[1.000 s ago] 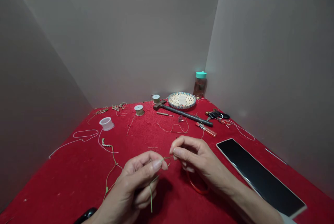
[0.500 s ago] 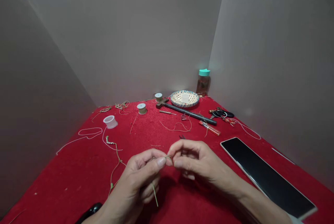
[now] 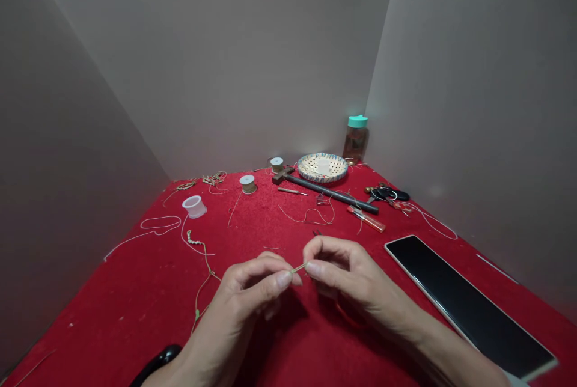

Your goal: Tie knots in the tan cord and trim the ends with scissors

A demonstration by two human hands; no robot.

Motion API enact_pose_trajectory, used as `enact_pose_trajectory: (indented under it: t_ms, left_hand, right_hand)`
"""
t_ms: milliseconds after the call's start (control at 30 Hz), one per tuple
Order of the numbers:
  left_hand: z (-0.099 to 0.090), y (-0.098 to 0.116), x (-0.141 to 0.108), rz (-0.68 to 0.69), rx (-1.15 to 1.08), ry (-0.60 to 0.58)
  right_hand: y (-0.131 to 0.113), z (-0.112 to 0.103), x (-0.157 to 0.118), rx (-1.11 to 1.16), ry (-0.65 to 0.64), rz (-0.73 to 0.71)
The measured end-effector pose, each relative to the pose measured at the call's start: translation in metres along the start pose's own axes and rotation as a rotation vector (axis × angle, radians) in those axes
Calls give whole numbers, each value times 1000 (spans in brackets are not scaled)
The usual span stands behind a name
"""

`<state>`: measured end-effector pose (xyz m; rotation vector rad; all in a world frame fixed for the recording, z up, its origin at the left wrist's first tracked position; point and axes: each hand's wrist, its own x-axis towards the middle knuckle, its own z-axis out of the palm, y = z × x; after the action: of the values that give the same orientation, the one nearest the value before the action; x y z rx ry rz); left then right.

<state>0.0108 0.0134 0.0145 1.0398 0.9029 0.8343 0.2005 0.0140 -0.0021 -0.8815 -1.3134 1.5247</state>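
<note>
My left hand and my right hand meet above the red felt tabletop. Between their fingertips, a short greenish cord is stretched straight, pinched by thumb and forefinger on each side. A beaded, knotted cord with a green end lies to the left of my left hand. Below my right hand, a thin red cord is partly hidden.
Ahead stand a woven dish, a dark-handled hammer, thread spools, a plastic cup and a teal-capped bottle. Keys lie right, beside a black phone. Loose threads cross the felt. Grey walls bound it.
The cord is now pulled taut between my fingertips, and its tail no longer hangs below my left hand. The whole view has shifted slightly, with the table objects sitting higher and further right.
</note>
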Motion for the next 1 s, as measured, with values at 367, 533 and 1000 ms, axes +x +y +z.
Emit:
enact_pose_trajectory:
  t_ms: [367, 533, 1000]
  left_hand:
    - [0, 7, -5, -23, -8, 103]
    - [3, 9, -5, -17, -50, 79]
    - [2, 6, -3, -36, -54, 93]
  right_hand:
    - [4, -7, 5, 7, 120, -62]
    - [2, 0, 2, 21, -41, -48]
    - [-1, 7, 0, -7, 67, -63]
